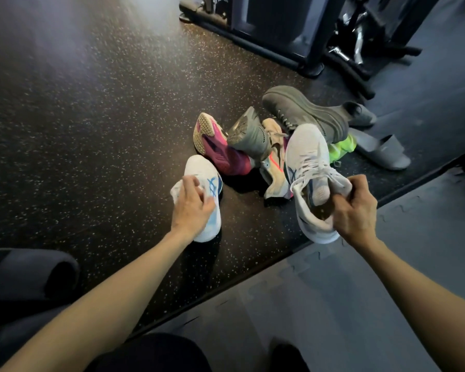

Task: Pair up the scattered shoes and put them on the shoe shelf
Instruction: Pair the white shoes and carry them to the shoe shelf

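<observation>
Two matching white sneakers with blue side marks are in my hands. My left hand (pixel 192 208) grips one white sneaker (pixel 203 170) lying on its side on the dark speckled floor. My right hand (pixel 356 209) holds the other white sneaker (pixel 308 157) by its heel collar, toe pointing away. Behind them lies a pile: a pink sneaker (pixel 215 146) sole up, a grey sneaker (pixel 249 135), a cream sneaker with a black swoosh (pixel 275 157), a large grey shoe (pixel 304 111) and a neon green shoe (pixel 342 150). No shoe shelf is visible.
Grey slides (pixel 381 151) (pixel 360 114) lie right of the pile. Black gym machine frames (pixel 279 36) stand at the back. A grey foam mat (pixel 360 291) covers the near right floor. A dark grey slipper (pixel 30 275) sits at the left edge.
</observation>
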### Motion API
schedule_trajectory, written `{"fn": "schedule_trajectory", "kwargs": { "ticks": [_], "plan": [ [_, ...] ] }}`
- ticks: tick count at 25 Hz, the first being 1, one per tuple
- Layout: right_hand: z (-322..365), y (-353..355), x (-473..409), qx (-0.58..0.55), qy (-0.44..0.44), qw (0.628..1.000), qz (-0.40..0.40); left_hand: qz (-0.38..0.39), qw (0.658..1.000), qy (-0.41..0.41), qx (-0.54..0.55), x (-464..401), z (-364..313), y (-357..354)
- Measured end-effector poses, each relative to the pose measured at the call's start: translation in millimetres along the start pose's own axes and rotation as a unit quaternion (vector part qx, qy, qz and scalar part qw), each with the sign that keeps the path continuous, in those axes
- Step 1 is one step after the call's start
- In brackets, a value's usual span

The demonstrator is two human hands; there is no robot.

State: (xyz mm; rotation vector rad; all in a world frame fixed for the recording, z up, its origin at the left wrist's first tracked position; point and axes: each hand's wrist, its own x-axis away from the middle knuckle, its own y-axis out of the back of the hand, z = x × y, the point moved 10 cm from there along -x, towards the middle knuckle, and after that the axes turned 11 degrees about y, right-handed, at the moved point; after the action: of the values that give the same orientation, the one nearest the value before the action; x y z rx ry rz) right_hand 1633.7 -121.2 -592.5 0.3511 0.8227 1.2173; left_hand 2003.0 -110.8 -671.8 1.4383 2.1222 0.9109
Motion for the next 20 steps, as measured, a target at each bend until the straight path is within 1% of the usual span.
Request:
{"fn": "schedule_trajectory", "kwargs": {
  "ticks": [1, 2, 3, 4, 6, 8, 10, 11, 12, 15, 16, 17, 19, 20],
  "plan": [
    [4.3, 0.2, -2.6, -0.001, 0.001, 1.000, -0.003, 0.022, 0.994, -0.025, -0.108, 7.7, -2.6, -12.0],
    [9.8, 0.0, -5.3, -0.003, 0.003, 1.000, -0.005, 0.034, 0.970, -0.055, -0.234, 17.5, -4.5, -24.3],
    [16.4, -0.6, -8.8, -0.007, 0.005, 1.000, -0.007, 0.041, 0.942, -0.077, -0.325, 26.3, -5.5, -33.7],
    [24.0, -1.3, -12.9, -0.013, 0.009, 1.000, -0.011, 0.049, 0.926, -0.078, -0.367, 31.6, -5.6, -38.1],
    [42.2, -5.1, -22.1, -0.033, 0.021, 0.999, -0.017, 0.084, 0.930, -0.048, -0.354, 33.9, -2.0, -38.8],
    [65.8, -14.1, -31.5, -0.067, 0.039, 0.997, -0.019, 0.144, 0.943, -0.032, -0.298, 40.1, 1.0, -44.5],
    [93.7, -22.6, -40.0, -0.097, 0.065, 0.993, -0.029, 0.231, 0.941, -0.037, -0.243, 58.8, -3.7, -57.8],
    [109.0, -28.8, -43.5, -0.111, 0.079, 0.990, -0.033, 0.248, 0.939, -0.051, -0.232, 68.7, -7.1, -60.0],
    [123.7, -36.4, -46.7, -0.125, 0.090, 0.987, -0.033, 0.240, 0.939, -0.072, -0.237, 75.7, -11.1, -58.1],
    [161.4, -68.5, -52.4, -0.153, 0.102, 0.983, -0.011, 0.147, 0.933, -0.146, -0.294, 79.9, -14.6, -37.4],
    [172.9, -81.3, -52.0, -0.159, 0.102, 0.982, 0.000, 0.130, 0.934, -0.147, -0.297, 79.2, -7.9, -28.8],
    [183.6, -93.7, -51.0, -0.162, 0.104, 0.981, 0.008, 0.130, 0.945, -0.122, -0.275, 77.2, 3.9, -19.7],
    [205.1, -120.4, -45.7, -0.167, 0.117, 0.979, 0.027, 0.139, 0.971, -0.008, -0.193, 69.5, 44.1, 4.1],
    [214.4, -136.6, -41.3, -0.175, 0.117, 0.976, 0.048, 0.134, 0.977, 0.045, -0.162, 65.6, 67.5, 17.5]
  ]
}}
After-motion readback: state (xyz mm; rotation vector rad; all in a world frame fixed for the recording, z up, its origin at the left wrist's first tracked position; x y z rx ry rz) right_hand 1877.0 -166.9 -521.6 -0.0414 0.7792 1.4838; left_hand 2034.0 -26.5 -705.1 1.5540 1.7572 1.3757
